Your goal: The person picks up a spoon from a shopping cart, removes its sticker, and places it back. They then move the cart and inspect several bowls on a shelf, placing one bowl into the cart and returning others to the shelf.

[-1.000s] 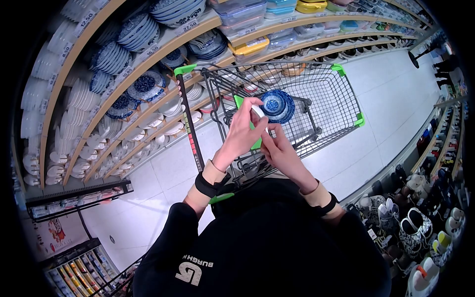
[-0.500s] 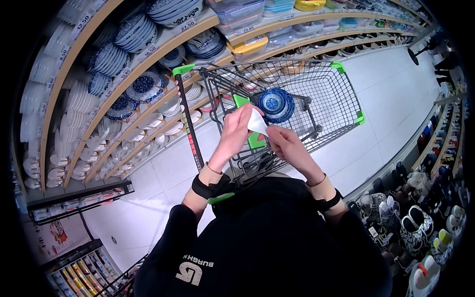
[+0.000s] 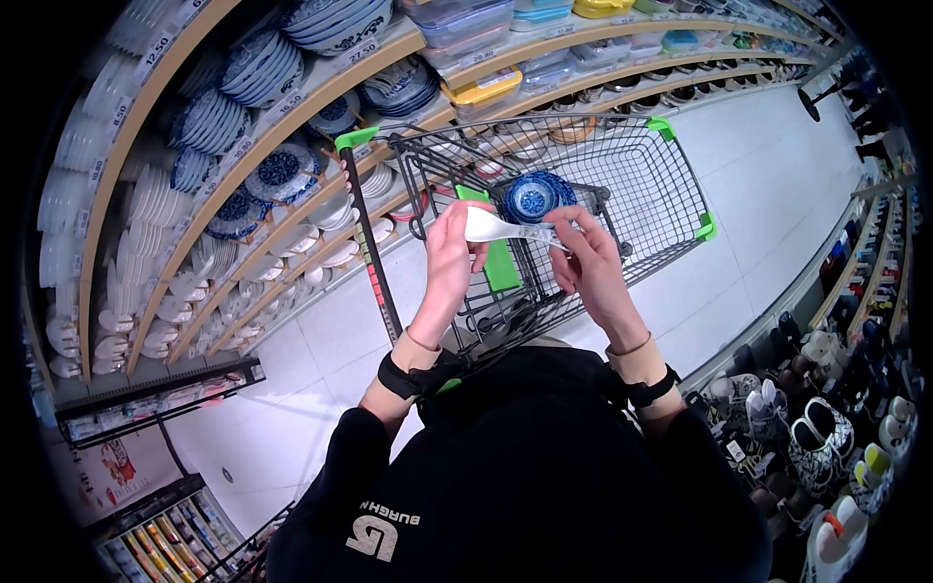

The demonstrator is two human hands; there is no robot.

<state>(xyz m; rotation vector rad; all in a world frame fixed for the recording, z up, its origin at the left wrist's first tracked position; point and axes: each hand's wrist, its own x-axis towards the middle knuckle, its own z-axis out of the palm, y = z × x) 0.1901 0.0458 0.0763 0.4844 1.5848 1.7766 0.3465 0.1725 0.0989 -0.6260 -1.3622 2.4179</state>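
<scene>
A white soup spoon (image 3: 491, 226) lies across between my two hands, above the shopping cart. My left hand (image 3: 451, 255) grips its bowl end, fingers closed round the edge. Its handle, which carries a faint pattern, is pinched in the fingers of my right hand (image 3: 587, 255). Below and beyond the spoon, a blue-and-white patterned bowl (image 3: 534, 198) sits with other blue dishware inside the cart (image 3: 641, 185). The spoon and my fingers hide part of the cart's green panel (image 3: 500, 262).
Shelves on the left hold stacked blue-and-white bowls (image 3: 262, 68), white plates (image 3: 146, 204) and plastic containers (image 3: 466, 24). The cart's handle (image 3: 371, 253) runs left of my arm. Shoes (image 3: 818, 432) line a rack on the right. Tiled floor (image 3: 768, 165) extends ahead.
The spoon has turned, so its bowl and handle now show lengthwise. My hands have moved a little apart, the right one toward the right.
</scene>
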